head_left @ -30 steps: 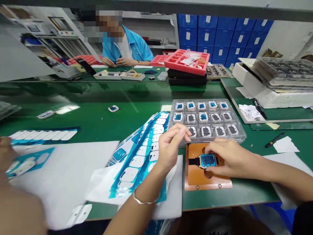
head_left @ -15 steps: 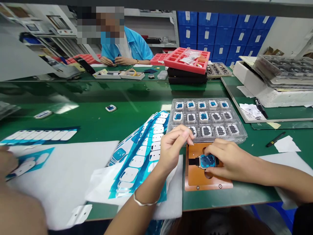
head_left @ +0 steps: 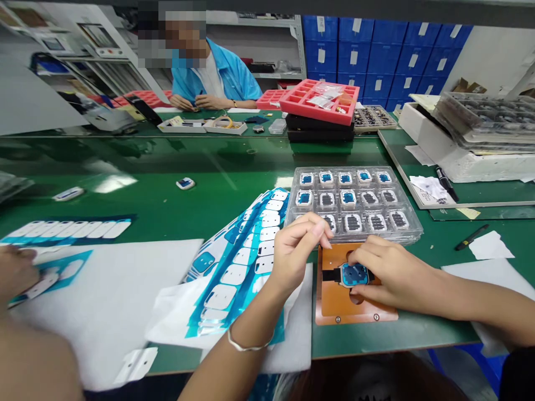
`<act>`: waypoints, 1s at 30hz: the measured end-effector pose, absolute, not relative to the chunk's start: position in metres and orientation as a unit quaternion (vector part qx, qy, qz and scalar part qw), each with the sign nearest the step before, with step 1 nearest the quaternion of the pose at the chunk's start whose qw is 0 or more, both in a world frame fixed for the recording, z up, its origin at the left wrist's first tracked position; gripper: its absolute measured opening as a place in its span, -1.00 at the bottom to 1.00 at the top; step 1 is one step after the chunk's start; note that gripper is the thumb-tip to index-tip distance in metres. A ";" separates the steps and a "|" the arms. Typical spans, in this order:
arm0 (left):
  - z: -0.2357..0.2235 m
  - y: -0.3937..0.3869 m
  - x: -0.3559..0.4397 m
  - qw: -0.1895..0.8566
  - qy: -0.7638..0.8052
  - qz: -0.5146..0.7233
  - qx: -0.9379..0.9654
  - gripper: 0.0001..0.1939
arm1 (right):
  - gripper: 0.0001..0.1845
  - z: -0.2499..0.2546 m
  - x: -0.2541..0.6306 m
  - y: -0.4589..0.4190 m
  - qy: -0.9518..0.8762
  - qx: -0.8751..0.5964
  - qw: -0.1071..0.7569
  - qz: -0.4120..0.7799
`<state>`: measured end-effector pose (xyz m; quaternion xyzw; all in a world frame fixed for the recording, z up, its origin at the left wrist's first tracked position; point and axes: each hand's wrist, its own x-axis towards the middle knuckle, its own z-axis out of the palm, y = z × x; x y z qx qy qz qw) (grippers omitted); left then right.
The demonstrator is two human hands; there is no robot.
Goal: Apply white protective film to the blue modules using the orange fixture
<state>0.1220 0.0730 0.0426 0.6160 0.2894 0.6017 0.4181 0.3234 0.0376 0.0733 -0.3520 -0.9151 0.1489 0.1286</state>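
On an orange fixture plate (head_left: 334, 309) lies a watch case (head_left: 354, 274) with a blue film-covered face, a black strip at its left side. My right hand (head_left: 388, 275) grips the case, fingers at its upper edge and thumb at its lower edge. Above the plate's left edge, my left hand (head_left: 297, 250) is closed in a pinch; what is between its fingertips, if anything, is too small to make out. Behind it stands a clear plastic tray (head_left: 412, 223) of similar cases, some blue, some dark. Left of my forearm are blue sheets of white adhesive pieces (head_left: 234, 274).
At the left edge, a co-worker's hand (head_left: 16, 273) touches another blue sheet (head_left: 77, 264) on a white foam mat (head_left: 125, 301). A person in a blue shirt (head_left: 234, 69) sits opposite. Red foam trays (head_left: 320, 103), a black pen (head_left: 471, 238) and a loose case (head_left: 185, 183) lie around.
My two hands and the watch case stay almost still. At the left edge, the co-worker's hand has moved slightly right, further into view.
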 end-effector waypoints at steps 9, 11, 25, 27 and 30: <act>0.044 0.074 0.122 0.403 0.281 0.628 0.604 -0.56 | -0.61 0.080 0.324 0.040 -0.912 -0.337 0.165 0.165; 0.045 0.074 0.121 0.398 0.282 0.637 0.597 -0.55 | -0.52 0.080 0.324 0.042 -0.914 -0.302 0.177 0.204; 0.056 0.074 0.118 0.380 0.256 0.697 0.551 -0.55 | 0.02 0.068 0.297 0.054 -0.942 -0.252 0.060 0.212; 0.058 0.073 0.116 0.372 0.259 0.706 0.544 -0.54 | -0.02 0.061 0.293 0.053 -0.950 -0.237 0.065 0.193; 0.060 0.075 0.115 0.366 0.267 0.713 0.535 -0.55 | -0.03 0.051 0.289 0.051 -0.953 -0.231 0.062 0.185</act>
